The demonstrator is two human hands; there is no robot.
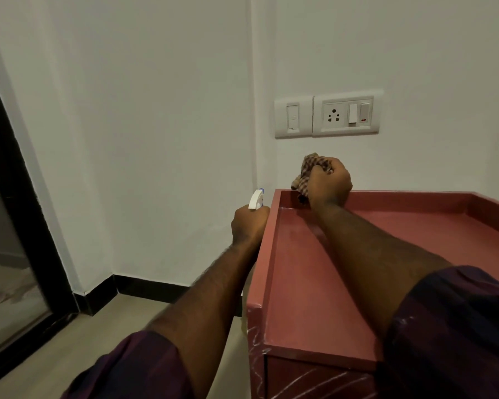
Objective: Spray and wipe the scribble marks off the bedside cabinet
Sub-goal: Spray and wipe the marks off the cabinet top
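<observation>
- Reddish-pink bedside cabinet [300,283] at lower right of view. Its top is like a shallow tray w/ a raised rim, and it stands in a corner against a white wall.
- Right hand [329,182] reaches across the top to the back-left corner, fingers curled tight round a bunched brown-checked cloth [310,168]. The cloth touches the back rim there.
- Left hand [248,223] is just beside the cabinet's left side, outside the rim, gripping a spray bottle [257,198]. Only the white nozzle head w/ a bit of blue shows above the fist; the body is hidden.
- Scribble marks [314,378]: thin white lines across the front face and front-left edge, at bottom of view.
- Top surface looks plain, w/ a slight sheen near the back corner. Can't tell if that's spray or just light.
- Progress, my read: wiping is at the top's back corner, and no marks show on the top. Front face and front-left edge aren't done yet, so a good part of the job is left: spray there, then wipe.
- Also in view: white switch-and-socket panel [329,115] on the wall above the cabinet, dark door frame [23,203] far left, pale floor [69,341].
</observation>
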